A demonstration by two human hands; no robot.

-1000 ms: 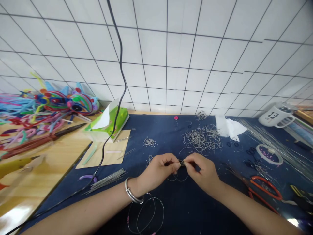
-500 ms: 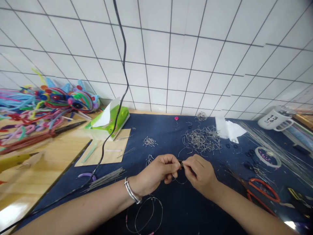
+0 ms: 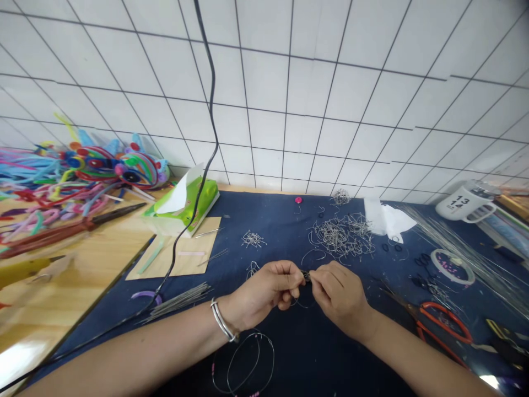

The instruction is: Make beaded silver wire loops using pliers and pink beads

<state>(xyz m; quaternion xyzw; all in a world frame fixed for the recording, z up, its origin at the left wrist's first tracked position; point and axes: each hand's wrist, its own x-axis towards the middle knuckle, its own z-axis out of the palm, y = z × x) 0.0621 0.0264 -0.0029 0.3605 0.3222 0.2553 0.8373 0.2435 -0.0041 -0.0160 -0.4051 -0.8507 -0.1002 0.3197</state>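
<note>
Left hand (image 3: 268, 289) and right hand (image 3: 342, 295) are meeting almost fingertip to fingertip in the head view, above the middle of the blue-covered desk (image 3: 326, 358). Both are making a narrow pinch, gripping a small dark piece (image 3: 306, 276) that is sitting in the slim gap between them. Fingers are hiding much of its shape. A thin wire loop (image 3: 305, 306) is hanging just below; whether it is joined to the piece, the view is not showing clearly.

For such fine work, one pinch should probably be steadying while the other is adjusting, since both pulling at once would be risking a slip or a bent wire. Gripping close to the piece, as both hands are doing, seems to be giving good control. The loop is probably best left hanging free, without being squeezed under curled fingers.

Nearer the body, beaded wire rings (image 3: 273, 355) are lying close to the silver bracelet (image 3: 222, 322), which could be snagging them if the arm dips. Beyond the right hand, a wire tangle (image 3: 341, 234) is lying near, so guarding against stray ends catching seems wise.
</note>
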